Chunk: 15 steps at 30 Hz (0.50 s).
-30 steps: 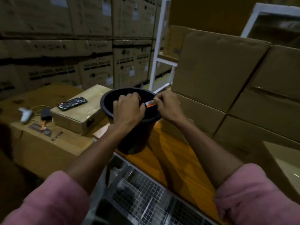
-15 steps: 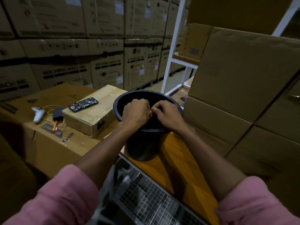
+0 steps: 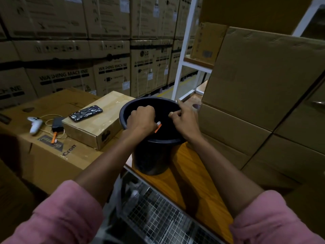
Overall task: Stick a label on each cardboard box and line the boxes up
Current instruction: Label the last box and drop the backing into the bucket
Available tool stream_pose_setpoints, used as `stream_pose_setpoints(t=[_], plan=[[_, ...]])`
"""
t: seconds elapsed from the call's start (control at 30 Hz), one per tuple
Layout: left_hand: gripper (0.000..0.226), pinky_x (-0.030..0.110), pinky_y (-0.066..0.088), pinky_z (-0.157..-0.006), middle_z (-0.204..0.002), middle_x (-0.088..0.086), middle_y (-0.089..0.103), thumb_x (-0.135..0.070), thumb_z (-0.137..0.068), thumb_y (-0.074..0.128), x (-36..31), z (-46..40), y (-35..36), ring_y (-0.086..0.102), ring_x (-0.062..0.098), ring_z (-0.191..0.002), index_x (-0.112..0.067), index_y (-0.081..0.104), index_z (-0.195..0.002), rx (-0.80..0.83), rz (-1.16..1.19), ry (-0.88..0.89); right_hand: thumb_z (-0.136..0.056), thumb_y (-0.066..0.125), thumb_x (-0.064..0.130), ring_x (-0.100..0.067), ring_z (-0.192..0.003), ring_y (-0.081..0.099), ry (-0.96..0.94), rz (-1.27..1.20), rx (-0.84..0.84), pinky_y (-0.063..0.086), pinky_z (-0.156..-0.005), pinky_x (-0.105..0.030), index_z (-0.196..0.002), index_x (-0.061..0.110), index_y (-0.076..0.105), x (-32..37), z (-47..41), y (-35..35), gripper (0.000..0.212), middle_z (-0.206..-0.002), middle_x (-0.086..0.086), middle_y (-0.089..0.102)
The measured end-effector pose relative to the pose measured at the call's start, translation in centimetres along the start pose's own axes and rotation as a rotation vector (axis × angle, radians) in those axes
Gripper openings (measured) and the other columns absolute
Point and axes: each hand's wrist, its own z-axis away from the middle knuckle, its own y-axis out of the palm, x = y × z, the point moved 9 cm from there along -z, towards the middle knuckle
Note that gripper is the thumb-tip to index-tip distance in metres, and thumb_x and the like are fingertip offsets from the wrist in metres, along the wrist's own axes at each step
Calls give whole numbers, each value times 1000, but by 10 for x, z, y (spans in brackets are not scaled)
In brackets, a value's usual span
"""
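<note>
Beside the black bucket [image 3: 151, 155], stacked boxes [image 3: 263, 88] crowd, perhaps touching.

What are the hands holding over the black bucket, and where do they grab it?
The left hand grips a small orange and white label by its upper end, over the bucket. The right hand seems to pinch something tiny; I cannot tell what.

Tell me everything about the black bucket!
The bucket is round, black and looks like plastic, with a rolled rim and sides that narrow downward. It stands upright on an orange-brown wooden top, beside a taped box. Its inside is too dark to see. Both hands are over its mouth: the left hand holds a small white and orange label, the right hand reaches over the rim.
</note>
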Motion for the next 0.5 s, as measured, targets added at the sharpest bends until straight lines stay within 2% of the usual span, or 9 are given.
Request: stream_pose_setpoints(t=[0.07, 0.17, 0.23, 0.4, 0.5], plan=[[19, 44, 43, -78, -94, 7, 59, -25, -87, 72, 2, 3, -1, 57, 33, -94, -16, 59, -99, 17, -110, 10, -94, 61, 32, -24, -97, 68, 6, 47, 30, 56, -79, -40, -134, 16, 61, 0, 0, 4, 43, -87, 1, 74], [13, 49, 40, -86, -81, 5, 52, -14, -85, 68, 6, 7, 1, 58, 38, -95, -16, 56, -84, 62, -200, 4, -97, 59, 36, -22, -105, 66, 4, 86, 88, 56, -87, -43, -137, 18, 61, 3, 3, 11, 44, -104, 1, 75], [14, 52, 40, -91, -79, 4, 48, -12, -85, 67, 4, 7, 4, 56, 36, -94, -17, 55, -86, 119, -237, 7, -96, 60, 37, -23, -108, 66, -5, 119, 112, 55, -89, -44, -134, 20, 63, 4, 3, 13, 42, -108, 1, 75], [24, 44, 47, -76, -88, 5, 51, -22, -89, 73, 2, 6, 13, 51, 28, -88, -16, 62, -109, 257, -274, 28, -96, 58, 40, -20, -100, 67, -8, 157, 194, 56, -83, -42, -126, 22, 68, 3, 3, 18, 37, -101, 3, 74], [21, 41, 48, -75, -92, 6, 52, -21, -92, 67, 1, 7, 17, 52, 27, -89, -15, 62, -112, 304, -319, 40, -95, 58, 40, -20, -96, 66, -16, 174, 228, 57, -81, -43, -118, 23, 71, 5, 4, 21, 31, -100, 3, 73]])
